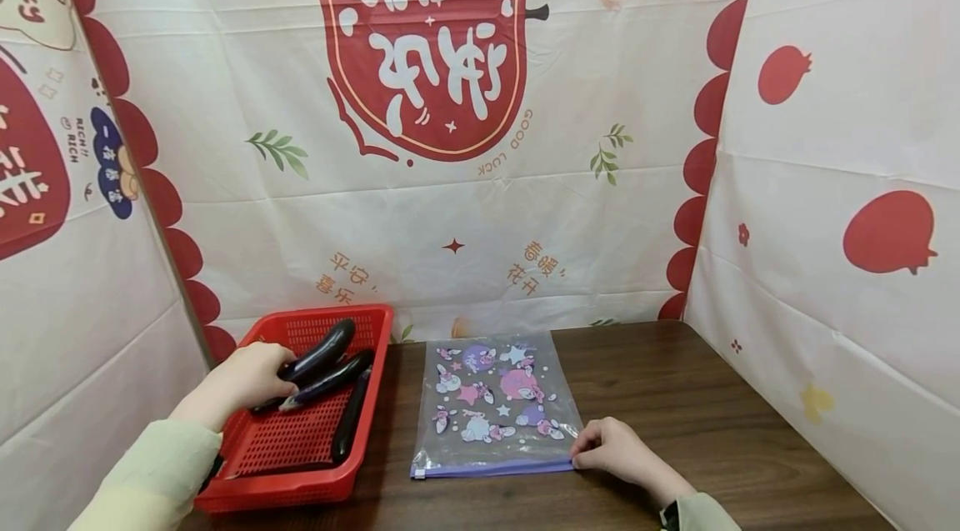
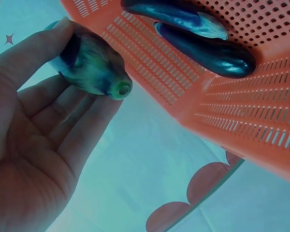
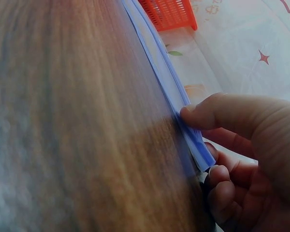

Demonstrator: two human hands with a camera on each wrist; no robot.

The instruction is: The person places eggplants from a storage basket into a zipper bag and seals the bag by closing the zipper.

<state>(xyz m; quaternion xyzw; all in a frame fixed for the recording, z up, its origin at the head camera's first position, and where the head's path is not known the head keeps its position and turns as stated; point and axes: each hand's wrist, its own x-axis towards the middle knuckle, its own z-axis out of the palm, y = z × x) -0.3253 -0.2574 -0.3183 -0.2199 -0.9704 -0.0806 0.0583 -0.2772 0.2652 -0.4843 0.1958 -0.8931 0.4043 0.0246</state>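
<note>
My left hand (image 1: 251, 381) grips a dark purple eggplant (image 1: 324, 350) over the basket. In the left wrist view, the held eggplant (image 2: 94, 63) points its greenish stem end toward the camera, between thumb and fingers. More eggplants (image 1: 351, 418) lie in the red plastic basket (image 1: 386, 364). A clear zip bag (image 1: 487, 398) printed with pink and purple cartoon figures lies flat on the table. Its purple zipper edge faces me, the slider at the left end. My right hand (image 1: 618, 452) pinches the zipper strip (image 3: 171, 89) at its right corner between thumb and fingers.
The basket stands on the left of the brown wooden table (image 1: 645, 381), beside the bag. Behind the table hangs a white printed cloth (image 1: 465, 206), with similar cloth on both sides. The table's right edge slants toward me.
</note>
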